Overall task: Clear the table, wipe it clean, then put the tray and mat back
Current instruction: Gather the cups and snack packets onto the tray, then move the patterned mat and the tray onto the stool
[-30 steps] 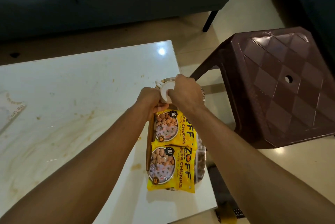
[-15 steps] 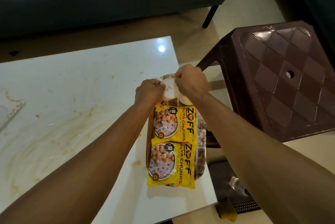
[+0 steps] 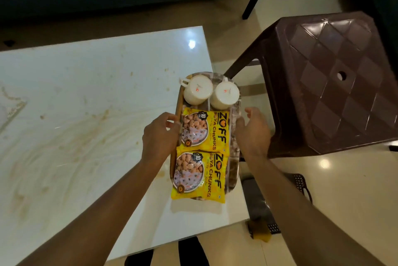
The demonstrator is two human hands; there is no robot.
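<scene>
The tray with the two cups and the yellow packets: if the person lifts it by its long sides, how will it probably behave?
The tray looks rigid, so it should lift flat. The two upside-down cups stand loose at its far end, so that end is probably heavier, and they may slide if it tilts. The glossy soya chunk packets could slip too.

On my feed: both forearms bare, no sleeves in view. Left hand bare, no glove, no ring, no watch or band at wrist. Right hand same: bare, no jewellery I can make out. Dark garment at bottom edge, too dim to identify.
</scene>
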